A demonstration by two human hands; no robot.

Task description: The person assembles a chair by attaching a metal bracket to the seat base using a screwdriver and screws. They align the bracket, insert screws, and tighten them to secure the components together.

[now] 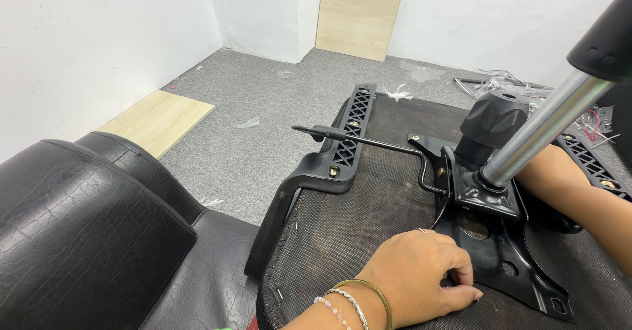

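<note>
Hands on black mechanism plate

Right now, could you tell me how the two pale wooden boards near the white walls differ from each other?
The pale wooden board by the corner stands upright against the back wall, while the pale wooden board on the left lies flat on the grey carpet. The upright one shows a rounded top corner; the flat one shows only square corners. Both share the same light wood grain and sit away from the left hand.

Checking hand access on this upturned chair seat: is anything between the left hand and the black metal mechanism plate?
Nothing visible. The left hand already rests with its fingertips at the near edge of the mechanism plate; the lever rod lies farther away, beyond the hand.
</note>
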